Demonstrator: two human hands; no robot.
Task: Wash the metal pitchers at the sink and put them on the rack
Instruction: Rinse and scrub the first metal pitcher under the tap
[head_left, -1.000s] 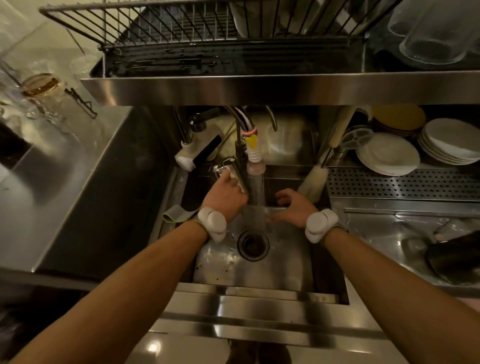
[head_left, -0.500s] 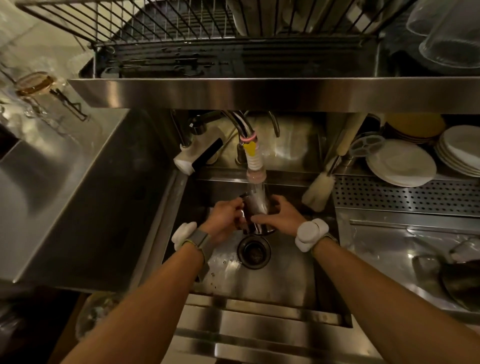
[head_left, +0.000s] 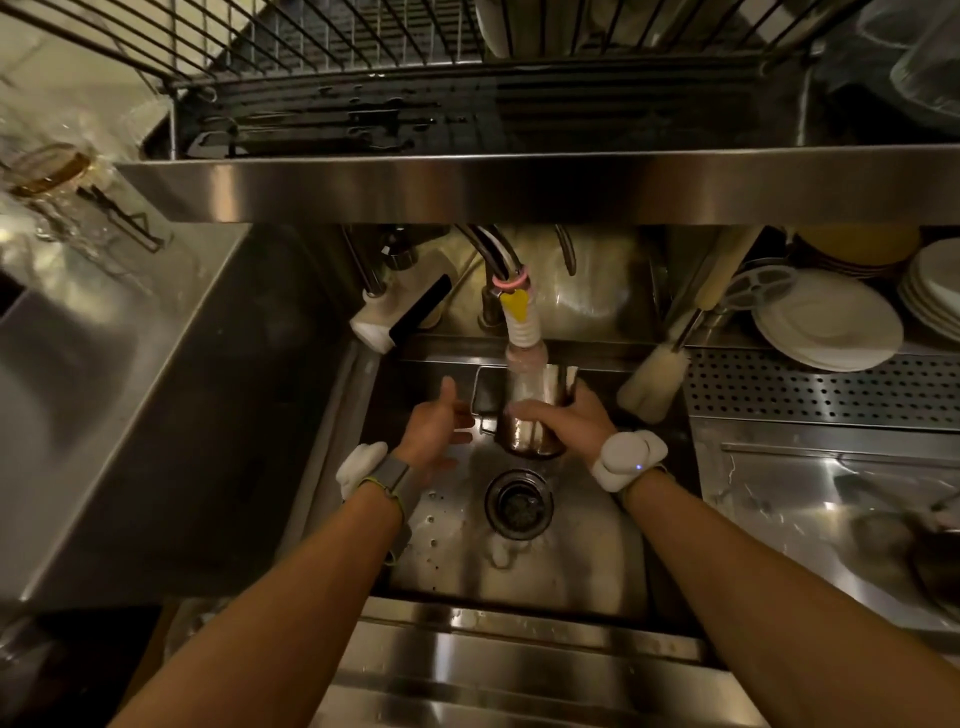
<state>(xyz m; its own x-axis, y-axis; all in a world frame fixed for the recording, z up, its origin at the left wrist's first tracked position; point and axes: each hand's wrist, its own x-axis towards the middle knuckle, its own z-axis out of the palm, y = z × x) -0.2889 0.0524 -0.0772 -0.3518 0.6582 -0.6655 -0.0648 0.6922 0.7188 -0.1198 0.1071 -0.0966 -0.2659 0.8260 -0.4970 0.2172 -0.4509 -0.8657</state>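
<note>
The right hand grips the metal pitcher, its fingers curled across the near side of the body and the palm against the right side. The left hand holds nothing: it is loosely spread, thumb pointing up, fingers reaching toward the pitcher's handle. They are just beside the handle, and whether they touch it cannot be told. The pitcher is thus between the two hands, held above the floor of the sink near its back wall, mouth tilted up and away, directly beneath the ribbed faucet hose, whose tip reaches to the pitcher's rim. The drain lies just in front of the pitcher, toward the sink's near edge, with wet patches around it. Each wrist carries a white strapped device. At the sink's back right corner a pale bottle brush leans head down. Right of it a perforated drain board runs along the bench, and behind that stand stacks of white plates. A white and black faucet head hangs over the back left corner of the sink. Above everything, a steel shelf edge crosses the view and carries the wire rack. A glass sits at the far left of the bench.
</note>
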